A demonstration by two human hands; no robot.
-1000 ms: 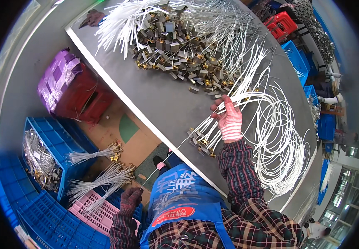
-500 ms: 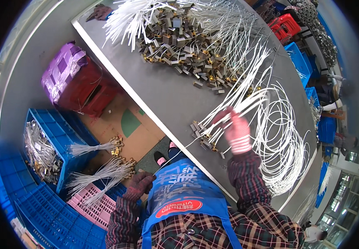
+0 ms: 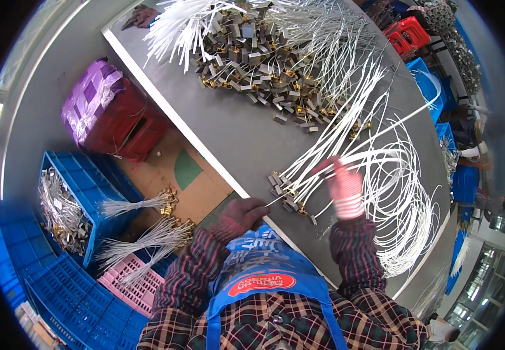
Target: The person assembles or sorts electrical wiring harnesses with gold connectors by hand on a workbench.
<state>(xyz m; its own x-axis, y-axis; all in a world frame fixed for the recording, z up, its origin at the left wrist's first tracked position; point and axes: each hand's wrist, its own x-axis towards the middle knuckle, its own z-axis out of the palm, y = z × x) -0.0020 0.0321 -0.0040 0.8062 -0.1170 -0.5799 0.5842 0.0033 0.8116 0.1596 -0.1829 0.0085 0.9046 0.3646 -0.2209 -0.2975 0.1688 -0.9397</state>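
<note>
A thin wire (image 3: 274, 202) is being pinched at the edge of the table (image 3: 229, 134) by the gloved left hand (image 3: 240, 216), its fingers being held close together. The right hand (image 3: 344, 185) is showing only as a blur over white strands (image 3: 381, 155); whether anything is being gripped there cannot be told. The wire is running toward a small cluster (image 3: 290, 204) of blocks, which is lying at the strands' near ends. Below the table, bundles (image 3: 153, 238) with brass-coloured ends are lying on and beside a pink basket (image 3: 141, 297), seemingly being counted among the finished work. Loose wired pieces are being held in a blue crate (image 3: 86, 181). Judging by the large pile (image 3: 252, 58) being left ungathered on the table, most is apparently still awaiting handling.
</note>
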